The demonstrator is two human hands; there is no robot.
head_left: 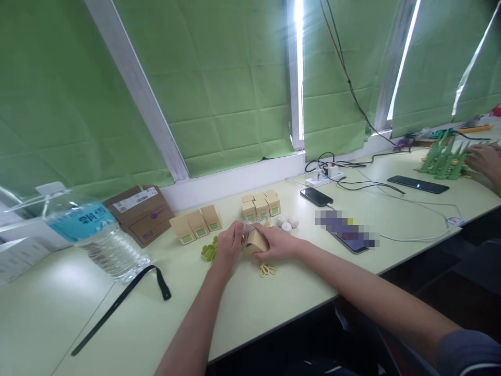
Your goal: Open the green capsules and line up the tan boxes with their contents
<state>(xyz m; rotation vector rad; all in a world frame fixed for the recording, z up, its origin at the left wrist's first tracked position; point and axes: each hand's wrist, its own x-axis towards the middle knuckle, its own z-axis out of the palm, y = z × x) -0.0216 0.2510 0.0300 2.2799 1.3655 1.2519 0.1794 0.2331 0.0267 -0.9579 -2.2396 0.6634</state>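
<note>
Between my hands is a small kraft paper box point(258, 240), tilted above the table. My left hand point(228, 245) pinches its left end, where a thin pale or clear edge shows. My right hand point(278, 242) wraps round its right side, fingers closed. Several green clover-shaped pieces point(210, 250) lie just left of my left hand. Below the box rests a cream looped piece point(267, 270). Small white round pieces point(287, 226) lie behind my right hand. Closed kraft boxes with green labels point(261, 207) stand in a group behind, and several taller ones with raised flaps point(197, 224) stand to the left.
A large water bottle point(102, 235) leans at left by a brown carton point(141, 216) and a black strap point(121, 308). Phones point(346, 232) and cables lie right, near a power strip point(324, 178). Another person's hand point(485, 159) touches green spiky pieces point(442, 159) far right.
</note>
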